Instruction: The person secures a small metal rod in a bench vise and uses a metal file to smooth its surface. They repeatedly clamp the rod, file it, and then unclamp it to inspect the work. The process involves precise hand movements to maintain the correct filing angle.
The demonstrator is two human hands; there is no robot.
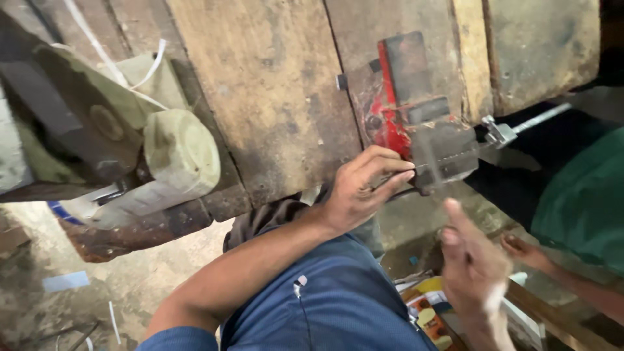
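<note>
A red bench vise (396,110) with grey jaws (445,153) is bolted to the edge of a worn wooden workbench (273,84). My left hand (361,188) reaches up to the jaws and pinches a thin dark metal piece (406,192) that runs into them. My right hand (474,266) is blurred below the vise, fingers stretched out, with nothing visible in it. The vise's silver handle bar (526,123) sticks out to the right.
A heavy grey-green machine (97,123) with a pale round housing (182,156) sits on the bench at the left. Another person in green (585,201) stands at the right, one hand (523,250) low. Coloured boxes (429,305) lie underneath.
</note>
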